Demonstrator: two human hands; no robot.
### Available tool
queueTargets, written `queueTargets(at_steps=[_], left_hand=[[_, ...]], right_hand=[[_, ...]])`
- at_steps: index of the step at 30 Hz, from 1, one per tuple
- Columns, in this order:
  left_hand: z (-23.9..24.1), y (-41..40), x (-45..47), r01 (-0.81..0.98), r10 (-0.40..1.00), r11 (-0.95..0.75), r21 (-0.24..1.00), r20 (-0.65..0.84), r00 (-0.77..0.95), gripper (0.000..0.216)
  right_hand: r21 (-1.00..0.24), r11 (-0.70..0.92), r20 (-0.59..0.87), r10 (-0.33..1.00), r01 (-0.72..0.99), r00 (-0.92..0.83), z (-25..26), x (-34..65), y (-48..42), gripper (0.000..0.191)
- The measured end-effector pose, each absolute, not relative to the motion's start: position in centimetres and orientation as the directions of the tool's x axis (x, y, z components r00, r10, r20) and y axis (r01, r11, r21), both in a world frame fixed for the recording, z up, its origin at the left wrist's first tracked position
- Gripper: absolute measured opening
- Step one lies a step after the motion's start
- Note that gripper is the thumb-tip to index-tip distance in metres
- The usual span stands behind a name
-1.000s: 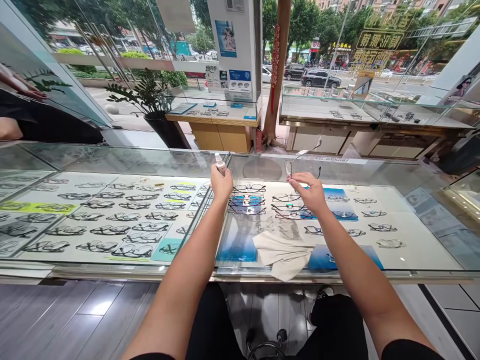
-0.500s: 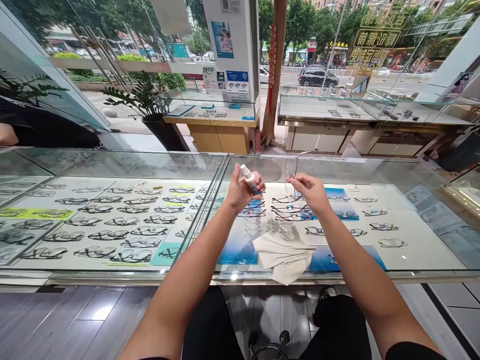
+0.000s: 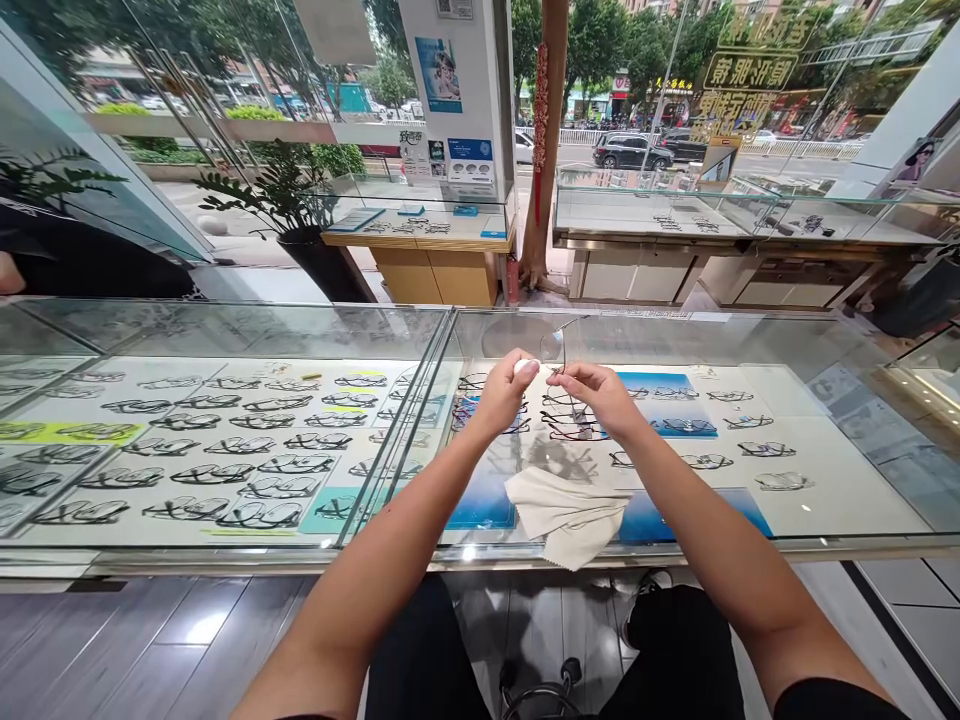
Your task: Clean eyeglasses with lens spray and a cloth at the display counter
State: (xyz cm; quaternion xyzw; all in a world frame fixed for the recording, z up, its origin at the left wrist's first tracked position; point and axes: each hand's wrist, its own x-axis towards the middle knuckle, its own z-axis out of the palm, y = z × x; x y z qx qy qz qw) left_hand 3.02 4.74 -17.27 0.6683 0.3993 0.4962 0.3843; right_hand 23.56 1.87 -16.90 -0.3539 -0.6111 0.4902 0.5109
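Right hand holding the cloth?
No, the right hand holds glasses, while the cloth lies on the counter.

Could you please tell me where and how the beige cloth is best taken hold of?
The beige cloth is probably best pinched by its middle folds, from above on the near side: it lies rumpled on the glass counter, and those ridges should be easy to gather.
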Motion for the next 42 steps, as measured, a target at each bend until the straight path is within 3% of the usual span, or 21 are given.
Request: queueTargets(at_steps=[20, 25, 30, 38, 42], left_hand=[[-17.0, 4.4, 3.2, 0.119, 0.92, -0.358, 0.926, 0.328, 0.213, 0.074], [-16.2, 4.1, 3.7, -0.077, 0.951, -0.101, 0.992, 0.119, 0.286, 0.082], [-15.2, 3.7, 3.8, -0.216, 0.918, 0.14, 0.966, -0.045, 0.393, 0.087], [-15.2, 3.7, 3.4, -0.196, 0.915, 0.113, 0.974, -0.025, 0.402, 0.083], [-15.6, 4.0, 3.3, -0.129, 0.951, -0.015, 0.992, 0.054, 0.306, 0.075]], right_hand=[[-0.967, 0.236, 0.253, 0.924, -0.095, -0.286, -16.6, 23.2, 1.5, 0.051], [-0.971, 0.221, 0.238, 0.939, -0.097, -0.247, -16.8, 23.5, 1.8, 0.052], [-0.97, 0.187, 0.215, 0.958, -0.157, -0.188, -16.8, 24.1, 2.1, 0.052], [-0.97, 0.179, 0.209, 0.961, -0.164, -0.184, -16.9, 24.1, 2.2, 0.053], [-0.976, 0.193, 0.21, 0.954, -0.096, -0.212, -16.6, 24.1, 2.0, 0.053]])
